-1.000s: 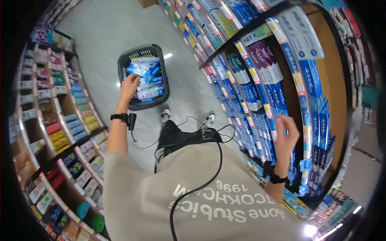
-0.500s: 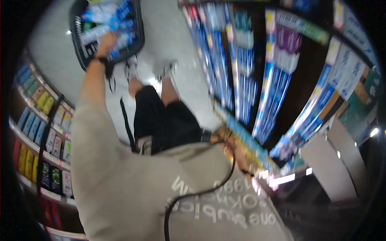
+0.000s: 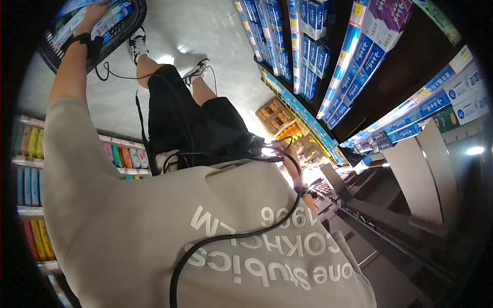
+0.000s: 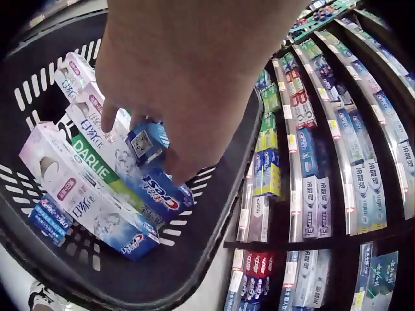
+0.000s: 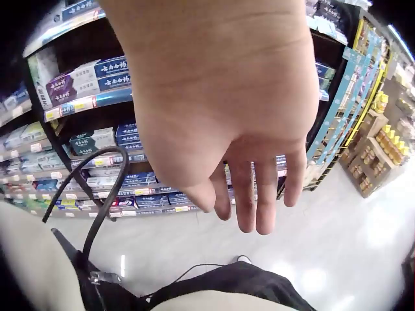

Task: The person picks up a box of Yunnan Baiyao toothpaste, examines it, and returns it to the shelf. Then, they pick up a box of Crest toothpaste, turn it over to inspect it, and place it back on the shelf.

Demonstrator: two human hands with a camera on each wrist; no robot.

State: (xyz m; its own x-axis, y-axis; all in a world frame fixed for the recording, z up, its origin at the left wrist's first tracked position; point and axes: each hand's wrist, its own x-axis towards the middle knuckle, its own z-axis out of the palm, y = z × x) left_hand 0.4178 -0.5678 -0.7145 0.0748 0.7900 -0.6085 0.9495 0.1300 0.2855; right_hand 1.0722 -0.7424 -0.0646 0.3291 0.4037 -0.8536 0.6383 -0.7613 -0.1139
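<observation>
My left hand (image 4: 172,110) reaches down into a black shopping basket (image 4: 162,275). Between its thumb and fingers it grips a blue toothpaste box (image 4: 148,144), whose end with a printed code shows; the rest is hidden under the hand. Around it lie white and blue Crest boxes (image 4: 94,194) and a green Darlie box (image 4: 91,155). A small blue box (image 4: 50,220) lies near the basket's side. In the head view the left hand (image 3: 95,14) is at the top left. The right hand (image 5: 227,142) hangs with loose, extended fingers and holds nothing, in front of the toothpaste shelves.
Shelves of toothpaste boxes (image 3: 313,56) line one side of the aisle, and shelves of colourful packs (image 3: 126,156) the other. A display of yellow-capped jars (image 5: 392,142) stands beyond the shelf end. A black cable (image 3: 231,233) runs over the shirt.
The head view has swung, so the basket and left hand sit farther up and left. The right hand has come down from beside the shelf to the person's side.
</observation>
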